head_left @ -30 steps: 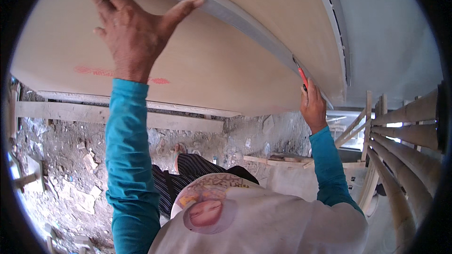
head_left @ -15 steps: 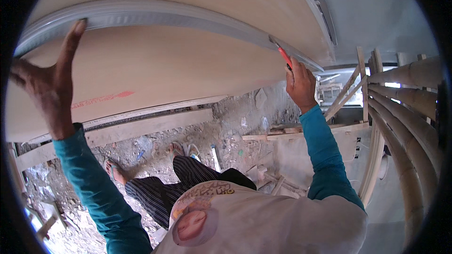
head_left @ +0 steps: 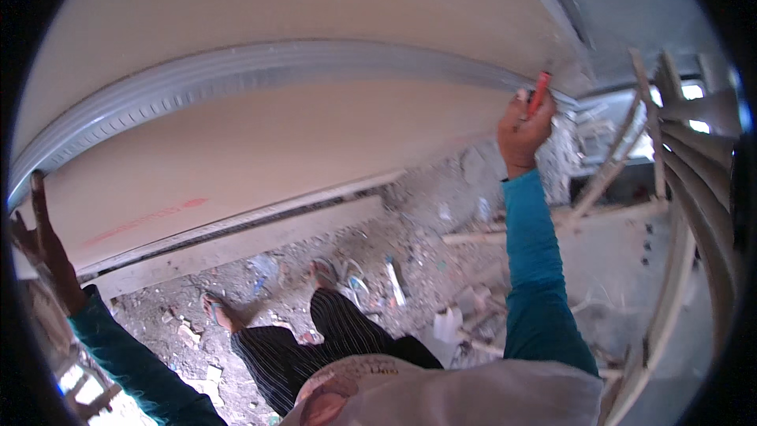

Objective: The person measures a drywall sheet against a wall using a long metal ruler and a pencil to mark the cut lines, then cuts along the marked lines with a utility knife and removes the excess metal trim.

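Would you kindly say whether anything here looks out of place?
Yes: loose scraps lie strewn around the sandalled feet, making untidy footing. The grey strip looks bowed, probably just from the lens.

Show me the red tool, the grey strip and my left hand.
Red tool (head_left: 540, 92), head view: its handle.
Grey strip (head_left: 300, 63), head view: its middle stretch.
Left hand (head_left: 49, 255), head view: middle of the hand.

Sleeves (head_left: 540, 276) are teal, trousers (head_left: 347, 321) black with pinstripes.

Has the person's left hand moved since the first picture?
Yes, leftward: the left hand, which overlapped the red print on the tan board, now lies left of that print.
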`<state>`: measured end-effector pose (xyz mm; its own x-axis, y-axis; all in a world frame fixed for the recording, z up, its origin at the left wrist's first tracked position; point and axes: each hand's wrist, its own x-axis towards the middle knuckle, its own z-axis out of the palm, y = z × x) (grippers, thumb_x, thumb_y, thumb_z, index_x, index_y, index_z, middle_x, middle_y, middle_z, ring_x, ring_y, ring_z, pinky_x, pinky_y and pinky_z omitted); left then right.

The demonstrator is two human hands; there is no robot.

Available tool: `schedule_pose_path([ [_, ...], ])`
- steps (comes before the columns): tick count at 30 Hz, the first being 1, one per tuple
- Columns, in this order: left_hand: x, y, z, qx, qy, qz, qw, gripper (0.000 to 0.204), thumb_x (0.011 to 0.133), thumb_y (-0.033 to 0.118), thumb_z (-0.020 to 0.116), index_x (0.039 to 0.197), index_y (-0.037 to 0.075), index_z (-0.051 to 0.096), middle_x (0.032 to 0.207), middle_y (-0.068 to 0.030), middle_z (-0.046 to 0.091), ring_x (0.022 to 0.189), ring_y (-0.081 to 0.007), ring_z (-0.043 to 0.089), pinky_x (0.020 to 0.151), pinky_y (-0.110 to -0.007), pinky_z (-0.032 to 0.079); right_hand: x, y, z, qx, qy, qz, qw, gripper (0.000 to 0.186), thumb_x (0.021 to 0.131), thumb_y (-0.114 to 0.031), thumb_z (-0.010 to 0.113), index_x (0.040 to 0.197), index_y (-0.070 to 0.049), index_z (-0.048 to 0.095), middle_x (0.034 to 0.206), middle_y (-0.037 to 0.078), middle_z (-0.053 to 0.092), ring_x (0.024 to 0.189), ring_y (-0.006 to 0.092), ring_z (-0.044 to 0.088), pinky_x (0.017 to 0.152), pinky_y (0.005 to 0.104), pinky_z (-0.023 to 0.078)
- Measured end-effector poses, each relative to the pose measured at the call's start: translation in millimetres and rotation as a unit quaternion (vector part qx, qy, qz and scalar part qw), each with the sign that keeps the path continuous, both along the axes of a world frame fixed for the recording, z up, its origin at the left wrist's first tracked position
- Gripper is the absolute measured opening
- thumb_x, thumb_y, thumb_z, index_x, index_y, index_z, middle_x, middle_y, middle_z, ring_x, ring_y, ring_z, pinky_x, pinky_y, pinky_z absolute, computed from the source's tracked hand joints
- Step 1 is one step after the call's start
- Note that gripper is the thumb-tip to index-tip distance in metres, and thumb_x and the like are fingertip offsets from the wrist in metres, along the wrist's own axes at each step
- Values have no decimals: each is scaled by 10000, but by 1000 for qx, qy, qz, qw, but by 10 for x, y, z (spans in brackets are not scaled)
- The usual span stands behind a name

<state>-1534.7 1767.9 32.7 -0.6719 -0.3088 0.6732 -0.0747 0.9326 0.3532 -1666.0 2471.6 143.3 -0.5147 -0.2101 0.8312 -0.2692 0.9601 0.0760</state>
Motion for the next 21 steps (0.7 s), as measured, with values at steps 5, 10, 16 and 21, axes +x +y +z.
schedule_pose_path([
  [5, 21, 116, 90, 201, 83, 78, 973, 983, 849, 513, 721, 1554, 52, 215, 1593, -272, 127, 1470, -384, 214, 1163, -515, 258, -612, -325, -25, -46, 173, 112, 977, 372, 968, -153, 587, 1196, 111, 459, 1118, 231, 548, 892, 278, 599, 791, 368, 508],
  [10, 89, 333, 321, 204, -11, 121, 971, 1198, 795, 642, 700, 1547, -27, 51, 1609, -264, 60, 1488, -369, 163, 1177, -488, 234, -791, -567, -191, -154, 112, 199, 961, 415, 965, -109, 565, 1262, 122, 389, 1170, 220, 501, 971, 235, 567, 834, 343, 501],
  [16, 102, 446, 462, 267, -23, 83, 960, 1185, 797, 597, 729, 1548, -23, 52, 1613, -261, 22, 1486, -380, 161, 1179, -474, 237, -822, -606, -145, -170, 98, 217, 956, 394, 955, -103, 576, 1235, 113, 401, 1138, 239, 510, 962, 268, 580, 830, 356, 502],
  [21, 87, 463, 463, 236, -9, 123, 964, 1121, 824, 553, 731, 1541, -39, 105, 1608, -268, 71, 1481, -365, 196, 1169, -461, 253, -802, -632, -88, -102, 145, 181, 967, 393, 944, -108, 590, 1225, 102, 413, 1084, 247, 546, 932, 326, 607, 809, 416, 500],
])
